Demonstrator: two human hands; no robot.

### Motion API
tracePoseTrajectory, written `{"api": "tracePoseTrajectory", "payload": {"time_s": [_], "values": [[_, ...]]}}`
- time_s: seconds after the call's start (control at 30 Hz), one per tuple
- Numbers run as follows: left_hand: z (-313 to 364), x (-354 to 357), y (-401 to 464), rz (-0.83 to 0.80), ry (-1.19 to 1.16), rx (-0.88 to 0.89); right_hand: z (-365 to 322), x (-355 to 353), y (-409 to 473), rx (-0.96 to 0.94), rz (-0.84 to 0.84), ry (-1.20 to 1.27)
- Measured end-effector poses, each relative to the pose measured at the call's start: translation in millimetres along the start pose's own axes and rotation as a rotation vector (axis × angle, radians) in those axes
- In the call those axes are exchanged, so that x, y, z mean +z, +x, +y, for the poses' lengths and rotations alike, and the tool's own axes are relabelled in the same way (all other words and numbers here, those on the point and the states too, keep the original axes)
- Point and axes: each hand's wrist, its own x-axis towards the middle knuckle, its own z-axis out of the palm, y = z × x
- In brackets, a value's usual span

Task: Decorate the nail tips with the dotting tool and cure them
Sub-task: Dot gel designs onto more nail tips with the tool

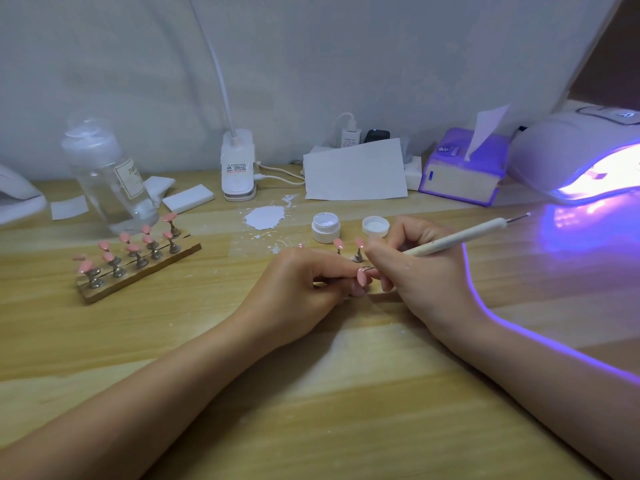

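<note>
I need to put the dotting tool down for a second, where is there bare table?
Bare wood lies in front of the wooden stand of pink nail tips, toward the near edge, and to the right of the right hand, under the curing lamp's violet glow. Crowded: the strip from the white paint smear past the open jar and its lid.

Dim, soft frame; violet lamp glare – right.

Only the letters "JM" can be read, printed on the label of the clear bottle (the remaining print is blurred); other labels are illegible.
</note>
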Motion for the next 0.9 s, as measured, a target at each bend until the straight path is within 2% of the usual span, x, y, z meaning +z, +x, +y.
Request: {"api": "tracePoseTrajectory", "payload": {"time_s": [0.9], "values": [[-0.6, -0.9, -0.3, -0.014, 0.032, 0.018, 0.6, -0.3, -0.3, -0.004, 0.003, -0.013]]}}
